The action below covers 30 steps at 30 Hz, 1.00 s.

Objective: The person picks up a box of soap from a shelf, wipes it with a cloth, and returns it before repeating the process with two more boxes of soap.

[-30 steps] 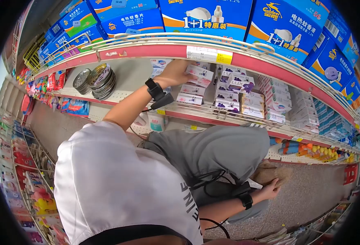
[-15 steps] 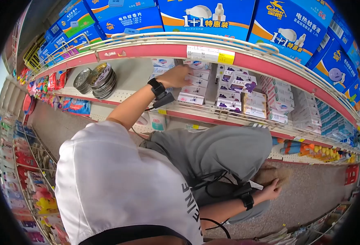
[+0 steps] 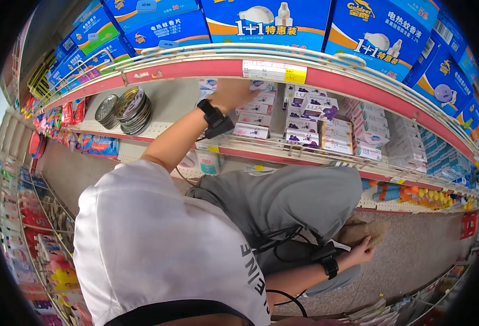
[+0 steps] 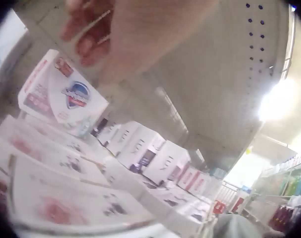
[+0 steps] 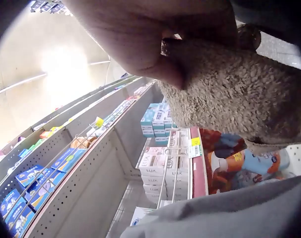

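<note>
My left hand (image 3: 233,96) reaches in under the upper shelf, over the soap boxes. The left wrist view has the hand (image 4: 140,39) above a white Safeguard soap box (image 4: 66,96), its fingers loosely bent with nothing visible between them. Just in front of it are stacked pink-and-white soap boxes (image 3: 251,118), with purple-and-white Lux boxes (image 3: 318,106) to their right. My right hand (image 3: 363,251) is low beside my knee and pinches a brown fuzzy cloth (image 5: 230,94), its thumb pressed on the near edge.
A pink shelf edge with a wire rail (image 3: 196,70) runs over the left forearm, bearing blue mosquito-repellent boxes (image 3: 266,24). Stacked round tins (image 3: 133,111) stand left on the soap shelf. A black cable (image 3: 275,244) crosses my lap. A red crate (image 3: 469,225) stands at far right.
A pink soap box, tilted by the left hand at first, is back level in its stack. The left hand has moved deeper under the upper shelf. The right hand keeps its place with the cloth.
</note>
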Each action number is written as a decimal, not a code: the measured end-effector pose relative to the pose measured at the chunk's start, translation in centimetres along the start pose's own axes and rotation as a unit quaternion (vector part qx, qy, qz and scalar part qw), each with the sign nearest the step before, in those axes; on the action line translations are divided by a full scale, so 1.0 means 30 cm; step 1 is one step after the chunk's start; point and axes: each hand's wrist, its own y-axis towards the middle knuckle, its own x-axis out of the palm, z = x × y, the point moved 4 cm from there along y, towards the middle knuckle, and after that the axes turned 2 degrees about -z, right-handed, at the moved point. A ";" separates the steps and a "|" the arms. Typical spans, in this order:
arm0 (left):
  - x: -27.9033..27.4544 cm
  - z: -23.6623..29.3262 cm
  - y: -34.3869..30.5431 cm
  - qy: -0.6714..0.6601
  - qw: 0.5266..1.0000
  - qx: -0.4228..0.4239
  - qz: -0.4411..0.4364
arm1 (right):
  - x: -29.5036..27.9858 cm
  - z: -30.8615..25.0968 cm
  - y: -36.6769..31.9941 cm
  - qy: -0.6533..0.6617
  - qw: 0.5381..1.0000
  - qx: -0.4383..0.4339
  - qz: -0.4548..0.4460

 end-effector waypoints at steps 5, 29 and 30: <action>0.049 0.073 -0.054 -0.019 0.959 -0.056 -0.276 | 0.001 0.039 0.027 0.020 1.000 -0.004 -0.011; 0.091 0.075 -0.080 0.004 0.966 -0.073 -0.247 | 0.000 0.012 -0.003 0.027 0.999 -0.006 -0.025; 0.067 0.084 -0.069 0.021 0.963 -0.075 -0.259 | -0.001 0.016 -0.001 0.029 0.999 -0.002 -0.025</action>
